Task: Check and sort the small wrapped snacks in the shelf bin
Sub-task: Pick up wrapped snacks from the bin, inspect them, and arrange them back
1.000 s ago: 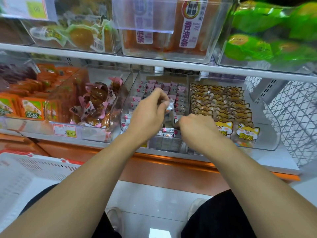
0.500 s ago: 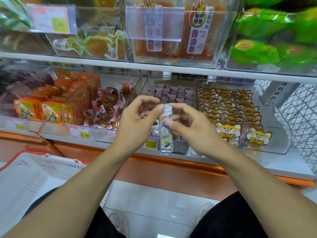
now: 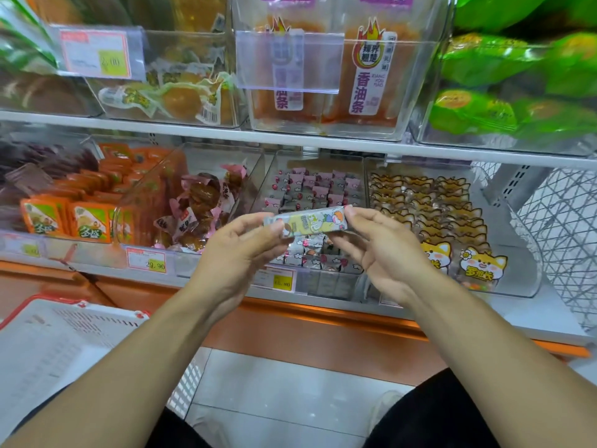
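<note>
Head view: a wrapped snack bar (image 3: 306, 221) is held level, long axis left to right, pinched at its ends by the left hand (image 3: 237, 250) and right hand (image 3: 384, 253), directly before the shelf bin (image 3: 323, 282) of small snacks.

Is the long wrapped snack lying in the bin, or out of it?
Out. Left hand and right hand pinch the long snack by its ends, level, before the bin.

Looking forward and slightly down from head height, facing the shelf (image 3: 290, 142) close up, with both forearms reaching in from below.
</note>
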Motion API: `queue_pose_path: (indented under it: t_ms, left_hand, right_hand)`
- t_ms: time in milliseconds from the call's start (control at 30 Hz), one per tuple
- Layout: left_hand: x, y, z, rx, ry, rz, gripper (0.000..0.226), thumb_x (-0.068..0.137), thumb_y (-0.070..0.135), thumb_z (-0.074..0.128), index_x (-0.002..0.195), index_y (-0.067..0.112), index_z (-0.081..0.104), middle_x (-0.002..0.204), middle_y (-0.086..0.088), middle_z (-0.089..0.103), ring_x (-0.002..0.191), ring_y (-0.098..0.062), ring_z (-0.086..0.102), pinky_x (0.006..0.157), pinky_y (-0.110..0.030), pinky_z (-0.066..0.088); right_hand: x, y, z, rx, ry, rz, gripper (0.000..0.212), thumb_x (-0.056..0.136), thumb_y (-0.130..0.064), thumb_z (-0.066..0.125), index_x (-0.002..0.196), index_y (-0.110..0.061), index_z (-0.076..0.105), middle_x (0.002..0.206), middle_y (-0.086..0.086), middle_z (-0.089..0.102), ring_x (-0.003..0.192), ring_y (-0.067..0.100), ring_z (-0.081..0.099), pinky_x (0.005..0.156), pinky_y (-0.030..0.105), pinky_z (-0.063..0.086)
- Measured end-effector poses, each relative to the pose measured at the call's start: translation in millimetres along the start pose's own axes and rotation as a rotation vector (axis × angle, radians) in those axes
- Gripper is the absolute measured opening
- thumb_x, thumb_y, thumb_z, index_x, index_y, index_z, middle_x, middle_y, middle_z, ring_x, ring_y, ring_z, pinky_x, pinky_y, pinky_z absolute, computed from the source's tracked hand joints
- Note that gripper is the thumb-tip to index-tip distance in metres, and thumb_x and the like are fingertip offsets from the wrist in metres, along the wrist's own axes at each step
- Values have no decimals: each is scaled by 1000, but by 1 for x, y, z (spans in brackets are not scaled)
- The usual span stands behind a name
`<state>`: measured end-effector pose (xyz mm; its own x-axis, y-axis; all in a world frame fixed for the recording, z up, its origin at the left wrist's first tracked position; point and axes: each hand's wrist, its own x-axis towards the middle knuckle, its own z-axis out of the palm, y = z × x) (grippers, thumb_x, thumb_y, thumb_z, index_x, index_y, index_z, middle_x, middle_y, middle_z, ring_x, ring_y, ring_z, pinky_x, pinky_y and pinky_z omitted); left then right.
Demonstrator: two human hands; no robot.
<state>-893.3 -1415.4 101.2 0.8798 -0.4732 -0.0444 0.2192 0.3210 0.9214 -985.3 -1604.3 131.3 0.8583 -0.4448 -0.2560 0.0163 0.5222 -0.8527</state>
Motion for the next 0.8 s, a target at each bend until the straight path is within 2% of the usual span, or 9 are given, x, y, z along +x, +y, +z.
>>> queue_pose_path:
  t_ms: [100, 167, 267, 367, 467, 567, 633, 700, 800]
  left_hand:
    - [0, 0, -4, -117, 2, -23, 15, 73, 25, 79, 83, 15, 74, 89, -5, 77, 85, -16, 75, 73, -21, 59]
    - [-1, 1, -3, -133, 6, -48, 7, 76, 25, 75, 74, 18, 75, 90, -7, 77, 87, -17, 76, 74, -22, 59]
    - [0, 2, -3, -122, 25, -60, 9, 78, 22, 72, 79, 14, 76, 96, -8, 78, 87, -18, 76, 74, -23, 60]
    - [1, 2, -4, -162, 63, -45, 17, 82, 14, 68, 97, 6, 70, 96, -9, 78, 86, -19, 75, 74, -24, 60]
    - [2, 3, -6, -170, 39, -63, 18, 98, 1, 54, 109, 3, 68, 105, -15, 77, 95, -26, 76, 75, -24, 60]
    - [1, 6, -7, -230, 23, -129, 27, 102, -1, 44, 112, 1, 69, 114, -20, 74, 102, -34, 74, 73, -29, 61]
    - [1, 7, -7, -250, 1, -127, 28, 100, 4, 44, 113, -2, 68, 120, -22, 71, 106, -37, 72, 76, -33, 61]
    - [1, 6, -7, -233, -29, -96, 26, 99, 6, 45, 111, -2, 67, 124, -21, 69, 110, -38, 70, 79, -36, 61]
    - [1, 6, -6, -192, -46, -64, 23, 100, 3, 44, 107, 1, 66, 122, -19, 71, 111, -35, 70, 82, -35, 60]
  right_hand:
    - [0, 1, 0, 60, -11, 60, 8, 94, -7, 66, 101, -3, 69, 107, 16, 74, 84, 19, 76, 73, 28, 62]
    - [1, 2, 0, 87, -7, 75, 10, 93, -6, 66, 102, -3, 69, 101, 15, 75, 79, 17, 76, 74, 29, 63]
    - [1, 2, 0, 88, -44, 82, 15, 92, -7, 67, 107, -3, 67, 104, 16, 75, 82, 18, 76, 77, 30, 63]
    - [-2, -2, -5, 34, -172, 40, 26, 80, -13, 73, 103, -4, 64, 103, 14, 76, 92, 21, 75, 82, 31, 62]
    - [-9, 0, -6, -254, -269, -188, 20, 71, -13, 81, 85, -10, 67, 103, 10, 77, 97, 23, 74, 81, 29, 62]
    - [-14, 6, -12, -764, -332, -703, 22, 73, -3, 85, 73, -23, 75, 101, -6, 77, 93, 9, 73, 76, 19, 58]
    - [-15, 11, -15, -1162, -439, -976, 18, 75, -12, 86, 74, -28, 77, 108, -7, 70, 90, 7, 68, 73, 25, 57]
    - [-16, 17, -14, -1438, -481, -1033, 12, 76, -22, 86, 76, -30, 78, 115, -8, 65, 88, 10, 66, 64, 37, 58]
    - [-19, 21, -11, -1485, -438, -974, 13, 77, -22, 87, 77, -31, 78, 116, -11, 63, 90, 14, 67, 61, 38, 57]
